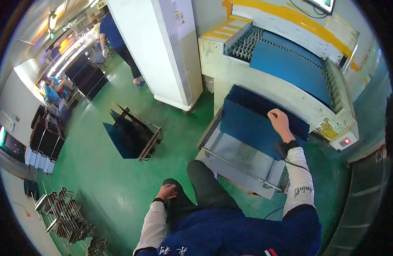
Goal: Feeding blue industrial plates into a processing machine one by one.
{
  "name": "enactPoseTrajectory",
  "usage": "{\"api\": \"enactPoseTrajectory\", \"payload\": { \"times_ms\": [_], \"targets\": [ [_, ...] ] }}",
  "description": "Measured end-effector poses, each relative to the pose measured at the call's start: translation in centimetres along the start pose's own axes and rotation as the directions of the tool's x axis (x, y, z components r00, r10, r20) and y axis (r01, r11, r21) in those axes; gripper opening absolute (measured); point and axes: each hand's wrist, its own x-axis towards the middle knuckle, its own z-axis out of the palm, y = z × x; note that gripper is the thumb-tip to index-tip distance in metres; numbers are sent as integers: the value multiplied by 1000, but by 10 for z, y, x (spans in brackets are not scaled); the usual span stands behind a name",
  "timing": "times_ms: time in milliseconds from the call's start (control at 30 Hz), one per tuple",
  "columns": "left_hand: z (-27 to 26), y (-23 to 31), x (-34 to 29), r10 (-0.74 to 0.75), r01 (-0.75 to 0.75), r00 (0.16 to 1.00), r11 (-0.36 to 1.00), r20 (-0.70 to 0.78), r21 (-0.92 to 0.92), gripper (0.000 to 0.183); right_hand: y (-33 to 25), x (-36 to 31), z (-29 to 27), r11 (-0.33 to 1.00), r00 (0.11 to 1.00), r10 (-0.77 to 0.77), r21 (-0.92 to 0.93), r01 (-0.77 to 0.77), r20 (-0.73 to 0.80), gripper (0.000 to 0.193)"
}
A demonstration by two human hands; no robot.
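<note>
My right hand (280, 123) is closed at the upper edge of a flat blue panel (243, 123), the front one in a tightly packed row of dark blue panels (264, 105). These panels stand on edge in a rack cart (243, 164) with a metal bar along its near side. A dark band with a thin cable circles my right wrist. My left hand (167, 191) lies by my left knee with its fingers curled in, and I see nothing in it. Beyond the rack, another blue panel (288, 66) lies flat on the rollers of a conveyor machine (247, 91).
A smaller cart (150, 143) with dark panels stands on the green floor to the left. Behind it rises a tall white cabinet (162, 47). Metal racks (70, 215) are at the lower left. Other people (115, 34) are at the far left. A dark unit (363, 205) stands at right.
</note>
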Motion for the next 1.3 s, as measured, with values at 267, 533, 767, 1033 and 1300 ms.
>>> {"api": "enactPoseTrajectory", "payload": {
  "times_ms": [267, 533, 767, 1033, 1300],
  "targets": [
    [0, -1, -8, 37, -36, 999, 999, -18, 13, 32, -31, -30, 15, 905, 958, -286, -328, 270, 0, 19],
    [3, -1, -14, 54, -56, 997, 998, -46, -32, 36, -31, -28, 25, 941, 986, -130, -298, 157, 108, 15],
    [-2, -8, -3, 59, -59, 998, 998, -30, -10, 38, 11, -20, 45, 846, 963, -4, -513, 146, 268, 23],
    [-4, -13, 6, 60, -60, 998, 998, -11, -7, 30, 14, -6, 44, 829, 938, 57, -540, 147, 343, 39],
    [-6, -6, 6, 22, -23, 1000, 998, 14, 63, 33, 23, -3, 48, 854, 930, 179, -519, 14, 320, 41]
  ]
}}
